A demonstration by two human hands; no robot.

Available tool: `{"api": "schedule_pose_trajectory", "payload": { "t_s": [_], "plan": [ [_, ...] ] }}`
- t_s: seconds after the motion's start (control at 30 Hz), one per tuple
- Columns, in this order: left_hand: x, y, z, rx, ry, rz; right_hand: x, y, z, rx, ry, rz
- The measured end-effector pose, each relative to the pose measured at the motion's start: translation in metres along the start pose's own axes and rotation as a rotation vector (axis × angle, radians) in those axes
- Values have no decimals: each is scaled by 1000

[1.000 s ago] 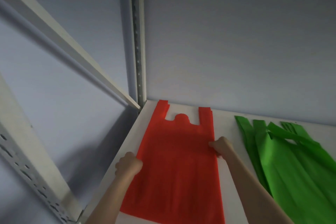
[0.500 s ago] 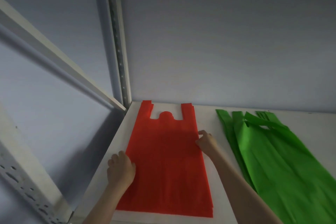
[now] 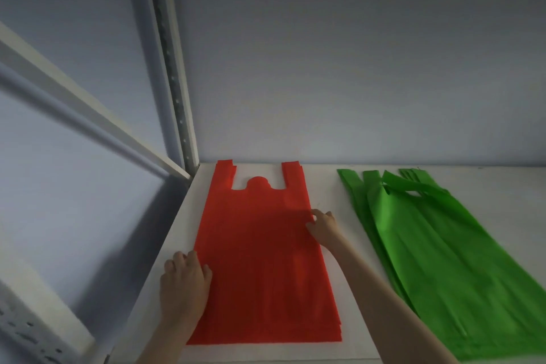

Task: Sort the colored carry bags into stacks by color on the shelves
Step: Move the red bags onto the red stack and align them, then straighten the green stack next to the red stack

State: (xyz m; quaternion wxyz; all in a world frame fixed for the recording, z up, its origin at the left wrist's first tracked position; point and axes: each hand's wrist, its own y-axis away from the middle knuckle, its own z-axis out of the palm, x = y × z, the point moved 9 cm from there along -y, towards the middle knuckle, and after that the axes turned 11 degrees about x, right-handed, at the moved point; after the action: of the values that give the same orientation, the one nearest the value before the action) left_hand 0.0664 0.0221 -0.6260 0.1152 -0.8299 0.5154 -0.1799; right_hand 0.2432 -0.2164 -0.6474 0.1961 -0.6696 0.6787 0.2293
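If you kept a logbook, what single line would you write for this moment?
step: squaring red bag stack | left hand: flat at left edge | right hand: at right edge | green bag stack: apart, rightward | shelf

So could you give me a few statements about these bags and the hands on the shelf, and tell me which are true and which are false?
1. The red bags lie flat on the shelf. True.
2. The green bags lie left of the red ones. False: they lie to the right.
3. The left hand rests at the red stack's left edge. True.
4. The right hand holds a green bag. False: it touches the red stack's right edge.
5. The two stacks overlap. False: bare shelf separates them.
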Motion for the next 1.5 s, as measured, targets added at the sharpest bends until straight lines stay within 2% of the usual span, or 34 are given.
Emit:
{"api": "schedule_pose_trajectory", "payload": {
  "t_s": [0.17, 0.33, 0.53, 0.6, 0.7, 0.8, 0.93, 1.03, 1.2, 1.37, 1.5],
  "plan": [
    [5, 2, 5, -16, -13, 9, 2, -1, 3, -12, -6, 13],
    [14, 5, 8, 99, -121, 48, 6, -4, 3, -32, -14, 16],
    [8, 4, 27, 27, -190, -29, 2, 1, -3, -77, -48, 2],
    [0, 8, 35, -53, -120, -105, 2, 7, -19, -59, -96, -43],
    [-2, 9, 29, -90, -50, -238, 17, 15, -69, 49, -114, -159],
    [9, 4, 14, -122, -154, -320, 59, 13, -130, 132, -121, -152],
    [64, 4, 4, -90, -97, -276, 137, -12, -193, 196, -56, -43],
    [132, 2, 16, -108, 94, -181, 181, -38, -218, 223, 25, 29],
    [267, -10, 37, -247, 463, -145, 220, -89, -240, 197, 185, 47],
    [337, -12, 74, -399, 530, -216, 240, -140, -237, 144, 181, 41],
    [347, -3, 97, -470, 409, -277, 234, -163, -217, 102, 155, -27]
  ]
}}
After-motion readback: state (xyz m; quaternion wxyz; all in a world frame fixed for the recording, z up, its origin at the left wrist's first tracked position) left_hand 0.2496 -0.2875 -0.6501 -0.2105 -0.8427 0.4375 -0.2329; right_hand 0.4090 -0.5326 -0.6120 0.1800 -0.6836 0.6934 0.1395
